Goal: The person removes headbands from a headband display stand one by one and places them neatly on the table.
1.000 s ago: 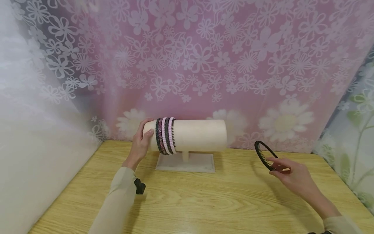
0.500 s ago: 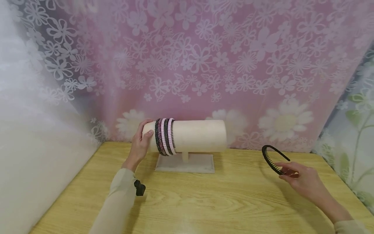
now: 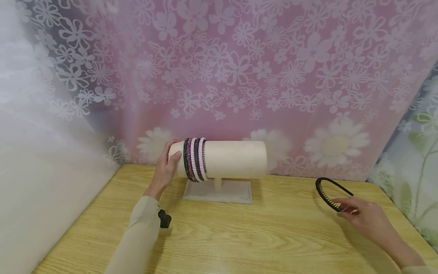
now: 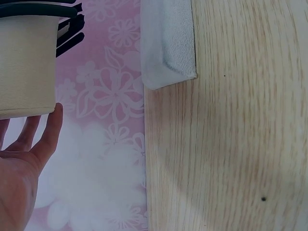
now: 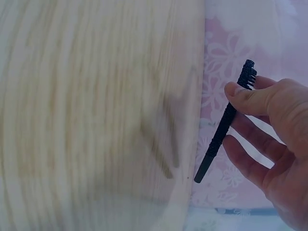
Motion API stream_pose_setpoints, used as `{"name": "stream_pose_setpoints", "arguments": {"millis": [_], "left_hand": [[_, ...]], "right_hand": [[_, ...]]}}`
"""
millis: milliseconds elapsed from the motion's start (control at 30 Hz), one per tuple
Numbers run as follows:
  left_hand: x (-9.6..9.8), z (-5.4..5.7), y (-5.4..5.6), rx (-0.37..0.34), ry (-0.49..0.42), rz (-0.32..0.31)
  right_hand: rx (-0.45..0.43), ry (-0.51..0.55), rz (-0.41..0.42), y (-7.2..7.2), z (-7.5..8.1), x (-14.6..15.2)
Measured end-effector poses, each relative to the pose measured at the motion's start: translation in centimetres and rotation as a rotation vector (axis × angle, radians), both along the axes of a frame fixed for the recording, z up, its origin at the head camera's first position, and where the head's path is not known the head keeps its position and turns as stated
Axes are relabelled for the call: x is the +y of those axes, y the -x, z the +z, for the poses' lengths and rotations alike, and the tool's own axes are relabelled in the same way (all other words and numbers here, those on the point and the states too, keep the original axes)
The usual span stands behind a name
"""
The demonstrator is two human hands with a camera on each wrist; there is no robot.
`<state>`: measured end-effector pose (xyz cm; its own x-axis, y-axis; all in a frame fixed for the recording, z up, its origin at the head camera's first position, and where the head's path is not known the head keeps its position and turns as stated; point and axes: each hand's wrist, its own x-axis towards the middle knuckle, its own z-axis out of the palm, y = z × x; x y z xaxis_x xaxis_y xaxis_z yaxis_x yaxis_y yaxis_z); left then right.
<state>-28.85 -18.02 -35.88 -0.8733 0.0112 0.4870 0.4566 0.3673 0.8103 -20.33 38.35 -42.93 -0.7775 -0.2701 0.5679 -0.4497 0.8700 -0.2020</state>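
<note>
In the head view, my left hand (image 3: pixel 163 171) grips the left end of a cream padded headband stand (image 3: pixel 236 160), thumb on the front and fingers over the top. The left wrist view shows fingertips against the end of the roll (image 4: pixel 29 72). Several headbands (image 3: pixel 195 160), black, dark glittery and pale pink, sit side by side around the stand's left part. My right hand (image 3: pixel 371 222) pinches a black toothed headband (image 5: pixel 223 122) near one end, out to the right over the table. Its open curve points away from the stand, toward the right.
A pale flat base (image 3: pixel 236 192) carries the stand on a light wood-grain table (image 3: pixel 219 236). Behind hangs a pink curtain (image 3: pixel 219 76) with white flowers, close to the back edge. A white sheet (image 3: pixel 44 171) closes off the left side, and a flowered one (image 3: pixel 417 160) the right.
My right hand has moved to the right and toward the table's front with the black headband. My left hand has stayed on the stand.
</note>
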Motion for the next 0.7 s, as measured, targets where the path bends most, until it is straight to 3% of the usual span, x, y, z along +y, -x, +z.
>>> {"name": "stream_pose_setpoints", "arguments": {"millis": [300,533,700], "left_hand": [[0.0,0.0,0.0,-0.002,-0.01,0.002],[0.0,0.1,-0.2,0.008,0.005,-0.001],[0.1,0.1,-0.1,0.012,0.009,-0.003]], "right_hand": [[-0.053,-0.069,-0.034,0.1,-0.1,1.8],[-0.148,-0.153,-0.101,0.4,-0.1,3.1],[-0.154,-0.168,-0.114,0.6,-0.4,4.0]]}}
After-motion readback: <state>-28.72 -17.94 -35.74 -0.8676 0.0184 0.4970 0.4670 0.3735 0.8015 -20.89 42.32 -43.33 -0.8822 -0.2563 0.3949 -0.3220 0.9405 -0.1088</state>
